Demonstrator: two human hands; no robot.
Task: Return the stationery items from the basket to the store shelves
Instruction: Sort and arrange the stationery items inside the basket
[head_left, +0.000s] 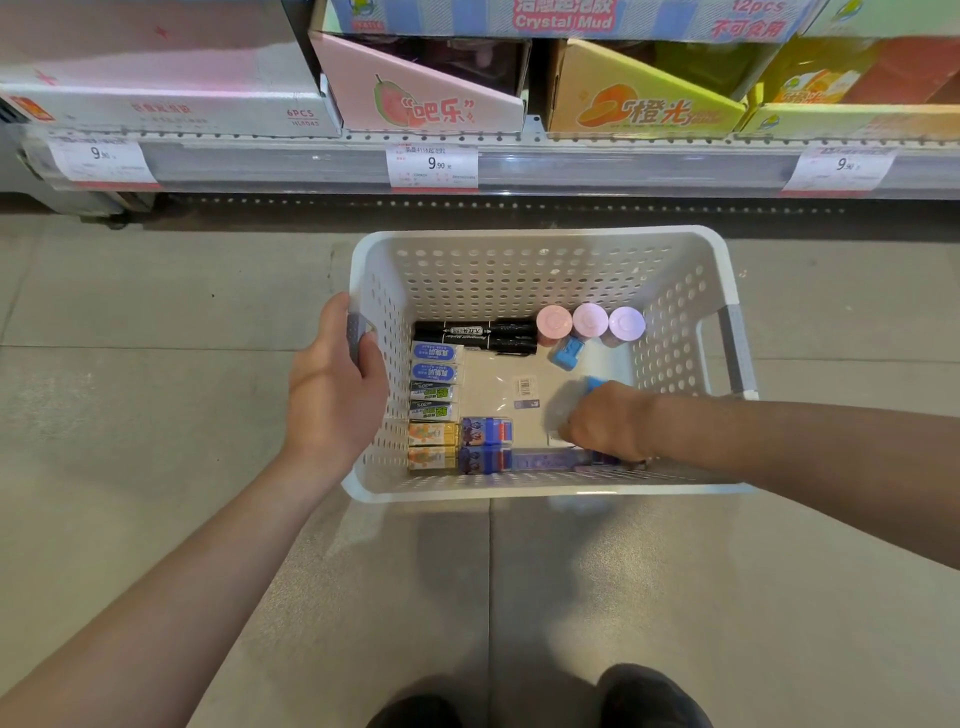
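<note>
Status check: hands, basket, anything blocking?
Left hand grips basket handle. Right hand reaching inside, grasp unclear. Markers, erasers still in basket. Nothing blocking.

Dark shoes (652, 696) on tiled floor (156, 291)

Blue carton (561, 18), top centre: "Crystal Mud", "12pcs". White box (166, 104), upper left: "6PCS". Centre price tag (432, 166): "9.90".

Illumination: even, moderately bright, from overhead.
Shadows: soft dark band under the shelf (519, 208); faint patch on the floor (156, 312) near the shoes (649, 696).
Glare: pale sheen on the price strip (623, 166).
Blur: right hand (608, 423) smeared; upper boxes (644, 98) soft.
Distortion: wide-angle bowing of the shelf edge.
</note>
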